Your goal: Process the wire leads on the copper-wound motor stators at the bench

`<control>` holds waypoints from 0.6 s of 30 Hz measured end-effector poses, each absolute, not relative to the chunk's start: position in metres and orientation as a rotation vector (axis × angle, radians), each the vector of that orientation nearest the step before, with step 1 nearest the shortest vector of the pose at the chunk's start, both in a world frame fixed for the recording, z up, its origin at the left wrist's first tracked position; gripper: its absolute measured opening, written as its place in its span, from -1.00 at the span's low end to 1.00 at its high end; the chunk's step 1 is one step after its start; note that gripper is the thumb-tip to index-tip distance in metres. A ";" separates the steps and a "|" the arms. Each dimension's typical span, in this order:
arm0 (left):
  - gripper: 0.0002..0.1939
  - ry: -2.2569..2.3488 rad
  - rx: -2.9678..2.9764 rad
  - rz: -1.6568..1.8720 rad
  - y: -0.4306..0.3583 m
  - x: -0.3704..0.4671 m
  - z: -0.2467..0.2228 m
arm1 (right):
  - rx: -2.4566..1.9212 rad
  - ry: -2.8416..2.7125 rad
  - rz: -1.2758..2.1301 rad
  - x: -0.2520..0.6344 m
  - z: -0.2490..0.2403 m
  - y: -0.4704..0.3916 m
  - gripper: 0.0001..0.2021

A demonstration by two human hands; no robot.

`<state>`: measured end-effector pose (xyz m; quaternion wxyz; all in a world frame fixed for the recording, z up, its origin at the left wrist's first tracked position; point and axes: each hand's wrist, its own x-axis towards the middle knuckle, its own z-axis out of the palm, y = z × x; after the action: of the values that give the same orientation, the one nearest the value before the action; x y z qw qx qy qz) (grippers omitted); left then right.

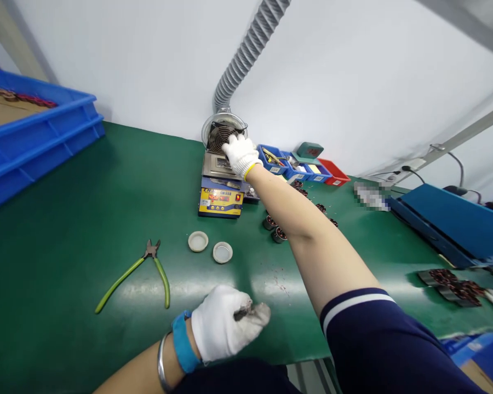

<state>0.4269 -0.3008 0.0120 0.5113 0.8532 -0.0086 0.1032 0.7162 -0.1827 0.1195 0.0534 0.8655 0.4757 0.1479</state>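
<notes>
My right hand (242, 155), in a white knit glove, reaches far forward over a bench unit that looks like a solder pot (221, 201). This unit has a yellow-and-blue front with lit red digits. The right fingers are bent in front of a round fan grille (221, 135); what they hold, if anything, is hidden. Close to the bench's front edge, my left hand (225, 324), also gloved, has its fingers curled together. A dark patch shows at its fingertips, and I cannot tell whether it is a held piece or glove stain.
Green-handled cutters (151, 250) lie spread on the green bench (119, 180) beside two small round dishes (222, 252). Wound copper coils (279, 235) sit right of the unit. Small blue bins (272, 168) stand behind, a large blue crate (45, 148) left, and a grey duct (246, 54) above.
</notes>
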 end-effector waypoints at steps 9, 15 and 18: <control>-0.78 0.129 1.883 0.570 -0.304 0.427 0.018 | 2.980 1.411 0.411 0.738 0.134 -0.200 -0.63; -0.50 -0.009 1.807 0.748 -0.302 0.438 -0.008 | 3.180 1.357 0.248 0.737 0.117 -0.193 -0.62; -0.44 -0.003 1.791 0.757 -0.296 0.440 -0.010 | 3.274 1.348 0.208 0.735 0.117 -0.195 -0.66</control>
<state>0.4400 -0.2961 -0.0103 0.5635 0.7609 -0.0012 0.3216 0.7347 -0.1947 0.1166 -0.2012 0.9043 0.3722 0.0573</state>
